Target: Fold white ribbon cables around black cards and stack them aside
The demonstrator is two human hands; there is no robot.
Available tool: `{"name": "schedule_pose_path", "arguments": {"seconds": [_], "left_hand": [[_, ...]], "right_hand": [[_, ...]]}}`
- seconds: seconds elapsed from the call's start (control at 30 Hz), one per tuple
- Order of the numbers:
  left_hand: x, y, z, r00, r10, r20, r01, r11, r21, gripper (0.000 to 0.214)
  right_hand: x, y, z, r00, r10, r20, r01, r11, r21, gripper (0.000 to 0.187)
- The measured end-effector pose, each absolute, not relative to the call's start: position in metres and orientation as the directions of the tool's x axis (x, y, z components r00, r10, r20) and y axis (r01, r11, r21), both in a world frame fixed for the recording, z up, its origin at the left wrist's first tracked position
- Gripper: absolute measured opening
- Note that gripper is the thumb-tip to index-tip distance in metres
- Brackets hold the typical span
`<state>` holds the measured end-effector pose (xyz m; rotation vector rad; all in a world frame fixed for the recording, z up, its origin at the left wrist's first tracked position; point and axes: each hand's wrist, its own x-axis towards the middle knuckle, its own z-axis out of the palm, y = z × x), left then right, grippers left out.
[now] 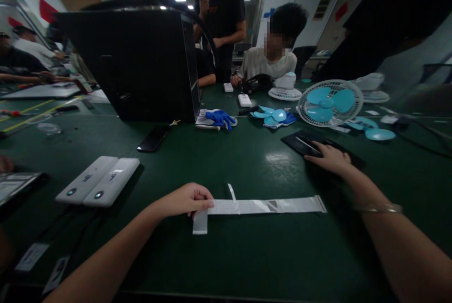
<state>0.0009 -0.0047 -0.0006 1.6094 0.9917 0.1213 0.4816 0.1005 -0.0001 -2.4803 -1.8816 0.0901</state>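
My left hand (185, 199) is curled, with its fingertips pinching the left end of a long white strip (268, 206) that lies flat on the green table (247, 256). A short white piece (200, 222) hangs down from that end. My right hand (330, 157) rests farther right with its fingers laid flat on a black flat device (300, 142). A thin bracelet (379, 208) sits on my right wrist.
Two white power banks (99, 180) lie at left, a black phone (153, 138) beyond them. A big black case (137, 63) stands behind. Blue gloves (221, 118), loose fan blades (277, 117) and a small fan (330, 103) lie at back right. Several people are across the table.
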Motion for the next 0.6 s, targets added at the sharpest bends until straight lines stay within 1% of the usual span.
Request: {"name": "schedule_pose_path", "arguments": {"seconds": [0.07,0.17,0.23,0.3,0.33,0.4,0.6], "left_hand": [[0.002,-0.006,0.001,0.627,0.642,-0.44,0.537,0.053,0.842,0.036],[0.003,-0.008,0.005,0.634,0.631,-0.447,0.555,0.031,0.831,0.032],[0.003,-0.009,0.006,0.661,0.613,-0.433,0.551,-0.004,0.835,0.031],[0.002,-0.009,0.004,0.688,0.592,-0.42,0.54,-0.031,0.841,0.031],[0.002,-0.009,0.003,0.698,0.584,-0.414,0.534,-0.041,0.844,0.031],[0.001,-0.009,0.0,0.712,0.575,-0.403,0.527,-0.057,0.848,0.031],[0.002,-0.009,-0.001,0.719,0.594,-0.359,0.514,-0.108,0.851,0.031]], "right_hand": [[0.443,0.1,-0.003,0.083,0.996,-0.038,0.995,-0.085,-0.059,0.076],[0.388,0.088,-0.004,-0.194,0.979,-0.059,0.978,0.188,-0.087,0.075],[0.36,0.075,-0.001,-0.407,0.911,-0.07,0.908,0.395,-0.141,0.077],[0.339,0.062,0.004,-0.581,0.81,-0.082,0.805,0.556,-0.209,0.077],[0.331,0.056,0.007,-0.635,0.768,-0.089,0.762,0.603,-0.238,0.077],[0.318,0.045,0.013,-0.689,0.717,-0.105,0.714,0.646,-0.27,0.075],[0.295,0.022,0.027,-0.762,0.632,-0.14,0.64,0.703,-0.309,0.072]]}}
